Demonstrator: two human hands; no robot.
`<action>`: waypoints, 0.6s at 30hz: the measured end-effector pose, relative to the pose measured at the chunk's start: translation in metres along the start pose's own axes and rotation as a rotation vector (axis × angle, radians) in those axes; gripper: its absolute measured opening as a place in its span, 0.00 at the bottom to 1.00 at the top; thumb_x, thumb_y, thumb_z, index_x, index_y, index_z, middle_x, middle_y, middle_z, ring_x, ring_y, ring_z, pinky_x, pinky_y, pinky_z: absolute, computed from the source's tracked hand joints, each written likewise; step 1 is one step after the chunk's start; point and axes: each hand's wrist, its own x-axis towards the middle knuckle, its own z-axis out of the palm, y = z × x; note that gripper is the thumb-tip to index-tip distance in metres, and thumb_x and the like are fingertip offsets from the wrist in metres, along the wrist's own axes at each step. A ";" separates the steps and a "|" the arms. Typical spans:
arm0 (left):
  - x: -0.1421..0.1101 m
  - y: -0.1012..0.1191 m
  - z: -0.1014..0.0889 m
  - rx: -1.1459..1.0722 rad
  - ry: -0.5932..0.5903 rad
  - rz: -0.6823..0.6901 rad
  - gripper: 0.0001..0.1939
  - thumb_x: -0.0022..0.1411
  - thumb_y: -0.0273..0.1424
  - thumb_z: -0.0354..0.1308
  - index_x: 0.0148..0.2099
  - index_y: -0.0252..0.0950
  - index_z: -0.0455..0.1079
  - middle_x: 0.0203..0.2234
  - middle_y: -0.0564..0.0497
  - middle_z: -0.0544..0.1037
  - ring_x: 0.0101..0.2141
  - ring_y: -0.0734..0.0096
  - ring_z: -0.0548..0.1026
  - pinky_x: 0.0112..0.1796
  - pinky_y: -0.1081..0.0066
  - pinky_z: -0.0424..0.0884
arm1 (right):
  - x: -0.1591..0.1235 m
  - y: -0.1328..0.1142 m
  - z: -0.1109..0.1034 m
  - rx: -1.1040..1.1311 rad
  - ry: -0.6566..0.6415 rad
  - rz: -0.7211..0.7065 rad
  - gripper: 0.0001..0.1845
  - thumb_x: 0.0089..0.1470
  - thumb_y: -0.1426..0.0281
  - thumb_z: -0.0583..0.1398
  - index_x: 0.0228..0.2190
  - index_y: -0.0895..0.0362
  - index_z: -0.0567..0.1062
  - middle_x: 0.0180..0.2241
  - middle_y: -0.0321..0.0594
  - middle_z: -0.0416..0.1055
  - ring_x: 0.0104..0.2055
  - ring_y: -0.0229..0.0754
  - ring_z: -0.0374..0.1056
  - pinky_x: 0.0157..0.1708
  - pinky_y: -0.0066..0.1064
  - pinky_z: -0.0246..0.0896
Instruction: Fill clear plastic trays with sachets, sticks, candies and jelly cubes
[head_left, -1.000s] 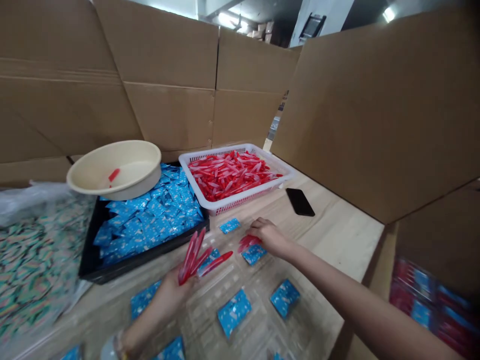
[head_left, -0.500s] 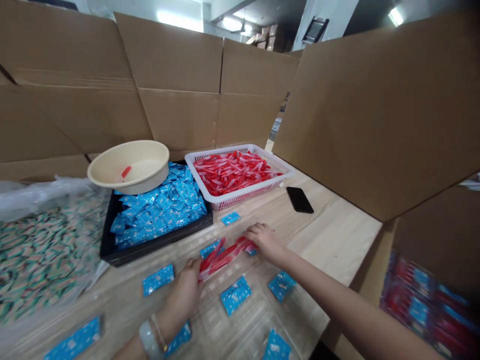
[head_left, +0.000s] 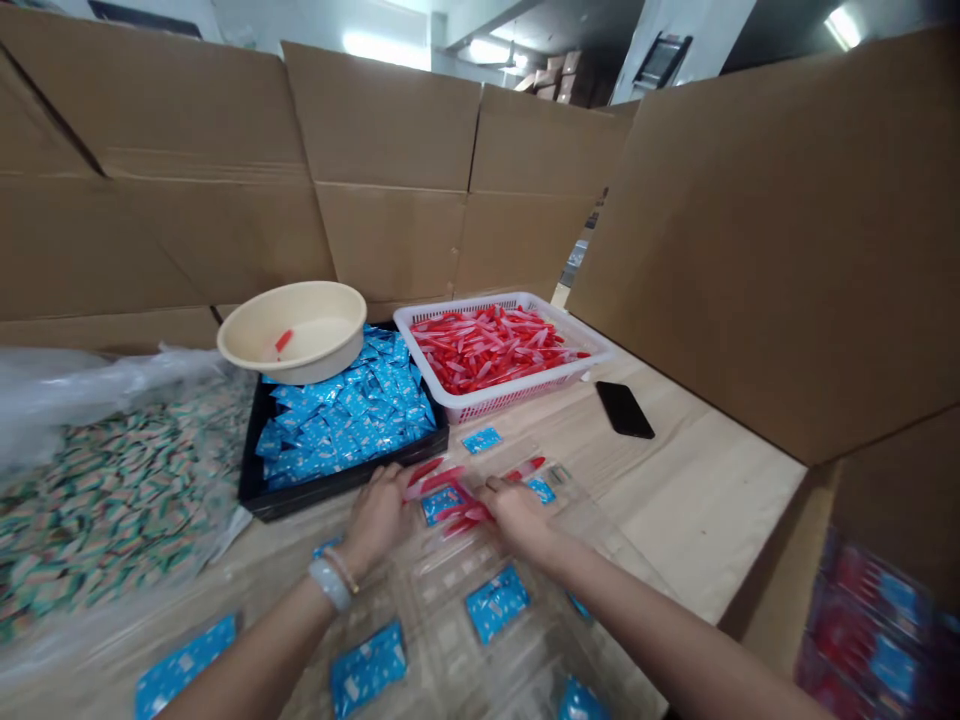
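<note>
Just below the middle of the head view, the left hand (head_left: 380, 512) holds red sticks (head_left: 437, 480) in narrowed fingers over clear trays (head_left: 444, 572), while the right hand (head_left: 517, 515) touches others, its grip unclear. Higher up, a white basket (head_left: 517, 385) of such sticks adjoins a black box (head_left: 349, 476) of blue packets (head_left: 345, 410).

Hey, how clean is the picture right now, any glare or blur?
Head view: the ceiling light at upper right glares white; head view: the red sticks between the left hand and right hand look smeared; head view: the packs at lower right are dim and blurred, while the phone has a fairly crisp outline.
</note>
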 end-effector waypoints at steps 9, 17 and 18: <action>0.002 -0.005 0.014 0.273 -0.052 0.017 0.23 0.55 0.23 0.43 0.54 0.37 0.59 0.52 0.46 0.63 0.51 0.62 0.58 0.49 0.61 0.54 | 0.006 -0.019 0.015 -0.105 -0.068 0.115 0.14 0.49 0.81 0.49 0.35 0.60 0.70 0.33 0.48 0.70 0.32 0.41 0.68 0.28 0.26 0.58; 0.001 0.007 0.016 -0.006 -0.045 0.067 0.25 0.50 0.19 0.45 0.51 0.33 0.62 0.50 0.45 0.65 0.50 0.66 0.61 0.51 0.66 0.54 | -0.007 0.060 -0.021 -0.141 0.087 0.202 0.15 0.52 0.76 0.49 0.39 0.55 0.70 0.37 0.43 0.68 0.39 0.41 0.64 0.34 0.28 0.54; 0.001 0.008 0.017 -0.042 -0.038 0.073 0.25 0.49 0.18 0.45 0.51 0.33 0.62 0.50 0.45 0.65 0.50 0.66 0.61 0.51 0.66 0.54 | -0.005 0.071 -0.023 -0.150 0.096 0.189 0.15 0.51 0.77 0.49 0.40 0.55 0.70 0.38 0.43 0.68 0.40 0.41 0.63 0.35 0.28 0.53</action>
